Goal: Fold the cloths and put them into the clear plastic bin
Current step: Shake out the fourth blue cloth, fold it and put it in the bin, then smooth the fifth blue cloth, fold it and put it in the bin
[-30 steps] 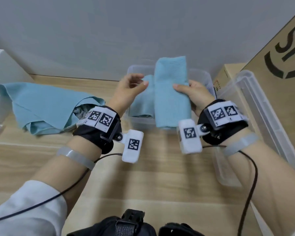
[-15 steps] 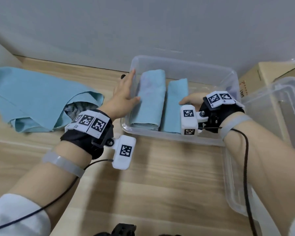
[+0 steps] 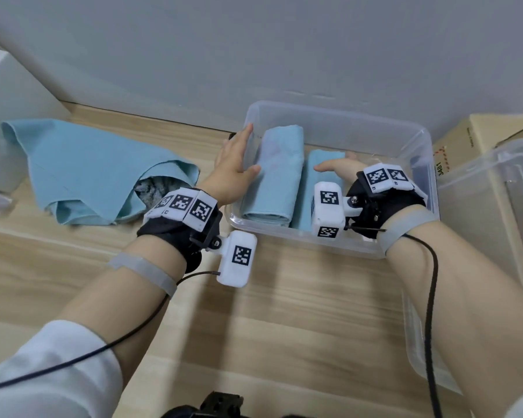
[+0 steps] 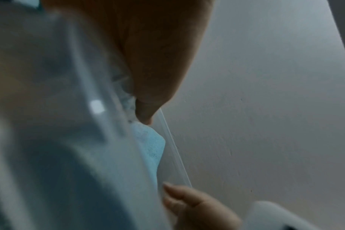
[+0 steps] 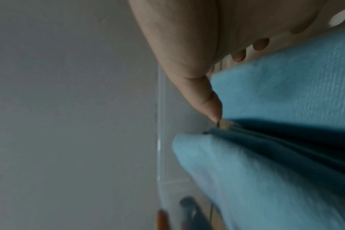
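The clear plastic bin (image 3: 338, 114) stands on the wooden table at centre right. Two folded light-blue cloths lie in it side by side: the left folded cloth (image 3: 280, 176) and the right folded cloth (image 3: 310, 194). My left hand (image 3: 234, 164) straddles the bin's left wall, with straight fingers outside and the thumb on the left cloth. My right hand (image 3: 338, 168) rests flat on the right cloth inside the bin. In the right wrist view my thumb (image 5: 199, 91) lies along the right cloth (image 5: 286, 87), beside the left cloth (image 5: 246, 171).
An unfolded light-blue cloth (image 3: 88, 167) lies on the table at left, over a grey patterned fabric (image 3: 153, 188). A second clear container (image 3: 495, 188) and a cardboard box (image 3: 465, 137) stand to the bin's right. A white box (image 3: 9, 116) is at far left.
One second ago both hands held the folded cloth above the bin. It now lies in the bin beside the other, and both hands have come down onto the cloths.
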A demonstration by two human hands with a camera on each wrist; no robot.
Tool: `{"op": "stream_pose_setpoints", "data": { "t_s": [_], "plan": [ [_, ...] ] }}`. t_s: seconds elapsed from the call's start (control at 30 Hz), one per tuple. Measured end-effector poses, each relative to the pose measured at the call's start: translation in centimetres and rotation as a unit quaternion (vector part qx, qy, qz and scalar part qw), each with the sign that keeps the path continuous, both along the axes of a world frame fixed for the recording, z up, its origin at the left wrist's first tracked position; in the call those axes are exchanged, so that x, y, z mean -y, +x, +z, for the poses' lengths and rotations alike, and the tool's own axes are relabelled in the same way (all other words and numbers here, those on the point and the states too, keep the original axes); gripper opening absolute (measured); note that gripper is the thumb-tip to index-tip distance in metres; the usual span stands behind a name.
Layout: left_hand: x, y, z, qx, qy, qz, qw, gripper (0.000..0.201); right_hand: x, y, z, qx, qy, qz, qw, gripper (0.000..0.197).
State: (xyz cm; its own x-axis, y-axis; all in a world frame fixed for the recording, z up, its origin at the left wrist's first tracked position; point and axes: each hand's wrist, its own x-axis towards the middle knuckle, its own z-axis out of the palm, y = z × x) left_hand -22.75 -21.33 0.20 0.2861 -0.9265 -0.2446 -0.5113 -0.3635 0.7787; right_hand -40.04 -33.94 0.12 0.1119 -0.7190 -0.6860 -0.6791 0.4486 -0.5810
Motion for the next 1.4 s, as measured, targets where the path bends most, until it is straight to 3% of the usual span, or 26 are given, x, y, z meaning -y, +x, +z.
{"op": "stream_pose_setpoints", "data": {
  "t_s": [0.13, 0.3, 0.4, 0.5, 0.63, 0.8, 0.9, 1.07, 1.17, 1.3, 1.4],
  "plan": [
    [-0.8, 0.3, 0.5, -0.003, -0.012, 0.002, 1.0, 0.065, -3.1, 1.4, 3.5, 0.013, -0.14, 0.001, 0.99, 0.083],
    [-6.0, 3.6, 0.8, 0.044, -0.084, 0.101, 0.99, 0.045, -9.3, 5.4, 6.7, 0.143, -0.291, 0.066, 0.944, 0.053],
    [-9.5, 8.4, -0.3, 0.101, -0.084, 0.172, 0.976, 0.036, -12.4, 9.4, 6.6, 0.199, -0.283, 0.126, 0.93, 0.035],
    [-11.9, 13.0, -1.7, 0.142, -0.036, 0.192, 0.97, 0.036, -14.7, 14.3, 5.0, 0.199, -0.263, 0.174, 0.928, 0.03],
    [-13.1, 15.7, -3.5, 0.18, 0.031, 0.151, 0.972, 0.044, -16.3, 19.8, 2.0, 0.16, -0.252, 0.214, 0.93, 0.022],
    [-13.3, 17.6, -4.1, 0.217, 0.041, 0.095, 0.971, 0.023, -15.6, 23.5, -1.3, 0.084, -0.255, 0.22, 0.938, 0.03],
    [-13.2, 18.6, -2.9, 0.227, -0.014, 0.092, 0.97, 0.016, -14.9, 24.2, -1.7, 0.034, -0.277, 0.246, 0.928, 0.039],
    [-12.6, 18.5, 1.3, 0.174, -0.128, 0.099, 0.971, 0.013, -14.6, 24.6, -0.6, 0.021, -0.324, 0.215, 0.921, 0.016],
    [-12.7, 17.8, 4.3, 0.106, -0.207, 0.109, 0.966, 0.012, -14.7, 23.9, 0.6, 0.027, -0.342, 0.182, 0.921, 0.014],
    [-13.8, 16.6, 8.8, 0.019, -0.332, 0.094, 0.938, 0.023, -14.8, 21.5, 2.6, 0.047, -0.358, 0.15, 0.92, 0.014],
    [-15.7, 15.4, 11.6, -0.003, -0.402, 0.096, 0.91, 0.032, -15.3, 18.8, 4.1, 0.082, -0.375, 0.112, 0.916, 0.01]
  ]
}}
